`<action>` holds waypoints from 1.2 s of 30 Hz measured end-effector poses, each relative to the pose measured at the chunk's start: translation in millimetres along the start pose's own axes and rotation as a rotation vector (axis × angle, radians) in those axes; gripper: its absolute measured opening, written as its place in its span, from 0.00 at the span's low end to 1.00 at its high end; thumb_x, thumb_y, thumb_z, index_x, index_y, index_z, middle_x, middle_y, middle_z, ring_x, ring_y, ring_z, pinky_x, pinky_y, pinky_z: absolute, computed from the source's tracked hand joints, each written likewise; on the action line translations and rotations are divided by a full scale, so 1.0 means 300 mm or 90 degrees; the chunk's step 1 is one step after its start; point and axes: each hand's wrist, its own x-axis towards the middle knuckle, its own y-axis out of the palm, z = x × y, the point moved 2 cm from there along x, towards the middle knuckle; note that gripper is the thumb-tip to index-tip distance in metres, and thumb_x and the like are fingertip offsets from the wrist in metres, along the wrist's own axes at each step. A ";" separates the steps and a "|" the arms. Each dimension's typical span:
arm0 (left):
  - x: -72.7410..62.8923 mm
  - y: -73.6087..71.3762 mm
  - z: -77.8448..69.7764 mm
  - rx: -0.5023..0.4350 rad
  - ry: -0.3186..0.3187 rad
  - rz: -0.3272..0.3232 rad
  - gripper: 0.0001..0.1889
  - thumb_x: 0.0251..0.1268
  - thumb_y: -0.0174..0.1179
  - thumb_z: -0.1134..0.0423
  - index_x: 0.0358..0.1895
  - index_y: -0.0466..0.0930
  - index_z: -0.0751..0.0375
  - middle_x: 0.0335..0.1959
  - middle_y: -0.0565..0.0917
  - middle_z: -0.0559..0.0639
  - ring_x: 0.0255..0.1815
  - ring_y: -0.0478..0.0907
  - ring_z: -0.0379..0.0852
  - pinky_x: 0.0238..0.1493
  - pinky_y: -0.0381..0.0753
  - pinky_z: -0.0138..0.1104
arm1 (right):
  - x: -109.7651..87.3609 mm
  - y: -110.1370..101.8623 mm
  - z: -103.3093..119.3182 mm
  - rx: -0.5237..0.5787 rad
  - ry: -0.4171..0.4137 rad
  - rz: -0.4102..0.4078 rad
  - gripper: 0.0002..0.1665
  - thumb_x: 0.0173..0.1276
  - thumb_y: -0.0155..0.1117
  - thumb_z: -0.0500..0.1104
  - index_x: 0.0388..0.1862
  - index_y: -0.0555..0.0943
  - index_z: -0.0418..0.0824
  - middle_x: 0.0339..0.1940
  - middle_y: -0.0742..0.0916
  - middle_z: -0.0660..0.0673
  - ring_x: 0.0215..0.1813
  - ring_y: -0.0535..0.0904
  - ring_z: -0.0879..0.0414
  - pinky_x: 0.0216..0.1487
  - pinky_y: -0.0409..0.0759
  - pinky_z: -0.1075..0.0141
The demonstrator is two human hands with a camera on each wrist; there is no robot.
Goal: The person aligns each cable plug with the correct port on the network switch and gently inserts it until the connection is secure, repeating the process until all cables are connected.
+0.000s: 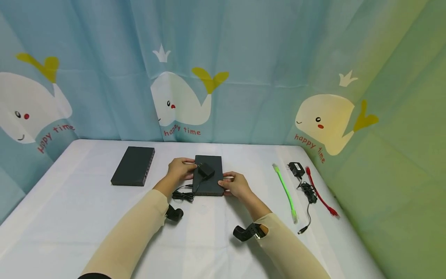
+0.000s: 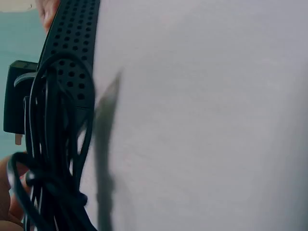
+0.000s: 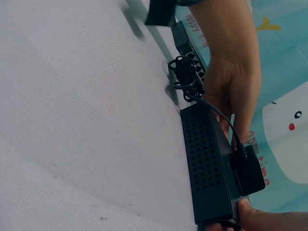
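Both hands hold a flat black network switch (image 1: 213,186) by its opposite sides. My left hand (image 1: 179,169) grips its left edge, and my right hand (image 1: 237,184) pinches the right edge with the thumb on top. A black power adapter (image 1: 206,170) lies on the switch's upper face. Its bundled cord (image 1: 183,196) hangs beside the left front corner. The left wrist view shows the perforated side (image 2: 74,43) of the switch, with the cord loops (image 2: 53,144) in front. In the right wrist view the adapter (image 3: 248,171) sits between the two hands.
A second black network switch (image 1: 132,166), its ports facing right, lies on the white table (image 1: 87,217) at the left. Over on the right are a green network cable (image 1: 285,192), another power adapter (image 1: 296,169) with bundled cord and a red network cable (image 1: 320,195). A whale-print curtain (image 1: 244,112) hangs behind.
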 end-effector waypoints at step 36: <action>-0.058 0.005 0.026 -0.010 0.019 0.022 0.22 0.63 0.66 0.65 0.62 0.80 0.56 0.55 0.84 0.57 0.52 0.83 0.52 0.32 0.87 0.31 | 0.202 -0.027 0.082 0.000 0.075 -0.013 0.26 0.68 0.67 0.38 0.65 0.76 0.36 0.32 0.82 0.46 0.31 0.79 0.59 0.27 0.85 0.68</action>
